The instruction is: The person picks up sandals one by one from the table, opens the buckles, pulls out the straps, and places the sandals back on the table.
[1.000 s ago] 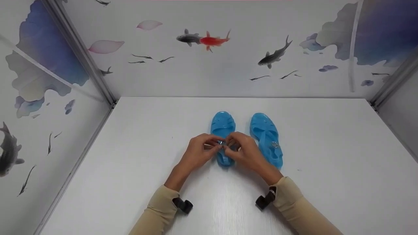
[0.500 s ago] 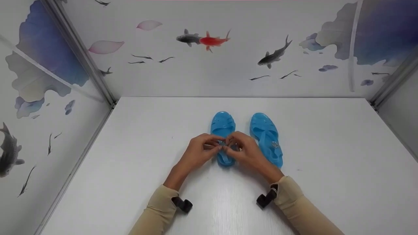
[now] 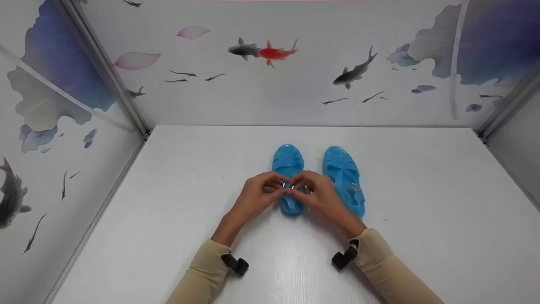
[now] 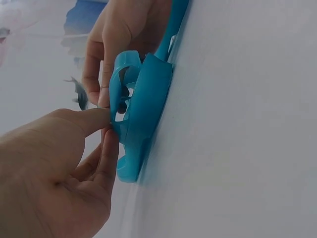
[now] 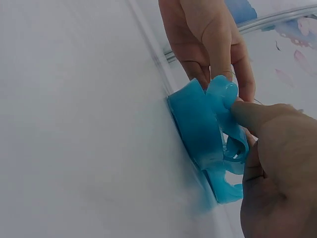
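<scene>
Two blue jelly sandals lie side by side on the white table, toes pointing away. Over the left sandal (image 3: 288,158), both hands meet at its ankle strap (image 5: 223,111). Thumb and fingers of my left hand (image 3: 258,193) pinch the strap from the left. My right hand (image 3: 317,191) pinches it from the right, its fingertips almost meeting the left ones. A shiny silver buckle (image 3: 288,185) shows between the fingertips, partly covered by them. The right sandal (image 3: 341,162), with its own silver buckle (image 3: 355,186) at the side, stands untouched beside my right hand.
The white table (image 3: 168,202) surrounds the sandals. A back wall (image 3: 287,97) and a left side wall (image 3: 50,177), both printed with fish and petals, border it. Black cameras sit on both wrists, by the beige sleeves (image 3: 202,270).
Both hands stay in place over the left sandal, with only small finger shifts. The silver buckle, mostly covered half a second ago, shows between the fingertips now.
</scene>
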Demonstrator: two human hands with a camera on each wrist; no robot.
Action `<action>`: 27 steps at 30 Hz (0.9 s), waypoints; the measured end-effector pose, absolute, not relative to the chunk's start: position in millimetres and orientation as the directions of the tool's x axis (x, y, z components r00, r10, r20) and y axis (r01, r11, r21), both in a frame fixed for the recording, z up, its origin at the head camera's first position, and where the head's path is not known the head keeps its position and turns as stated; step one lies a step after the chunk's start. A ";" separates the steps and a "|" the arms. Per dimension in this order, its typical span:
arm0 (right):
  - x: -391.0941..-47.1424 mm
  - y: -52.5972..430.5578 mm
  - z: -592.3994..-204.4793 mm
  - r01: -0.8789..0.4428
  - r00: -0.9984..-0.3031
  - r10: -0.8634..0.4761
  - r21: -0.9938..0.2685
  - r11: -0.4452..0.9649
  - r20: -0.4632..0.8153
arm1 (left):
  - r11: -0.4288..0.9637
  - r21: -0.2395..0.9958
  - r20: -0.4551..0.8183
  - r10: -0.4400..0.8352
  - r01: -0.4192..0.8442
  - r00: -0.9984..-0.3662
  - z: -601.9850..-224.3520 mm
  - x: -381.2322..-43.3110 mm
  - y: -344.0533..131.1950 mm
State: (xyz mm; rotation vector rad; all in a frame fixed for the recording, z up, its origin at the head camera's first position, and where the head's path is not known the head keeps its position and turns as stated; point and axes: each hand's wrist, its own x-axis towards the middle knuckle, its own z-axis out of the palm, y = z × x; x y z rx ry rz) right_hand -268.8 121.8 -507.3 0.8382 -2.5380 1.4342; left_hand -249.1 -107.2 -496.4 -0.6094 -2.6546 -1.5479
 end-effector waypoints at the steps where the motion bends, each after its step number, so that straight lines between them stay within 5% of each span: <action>1: -268.6 121.6 -508.0 -0.516 -0.839 -0.413 -0.756 0.403 0.353 | 0.432 0.840 0.197 0.323 0.329 -0.926 -496.3 -249.1 -107.2; 27: -272.4 125.9 -511.9 -0.441 -0.847 -0.434 -0.861 0.254 0.306 | 0.418 0.845 0.196 0.342 0.335 -0.919 -497.1 -248.9 -108.7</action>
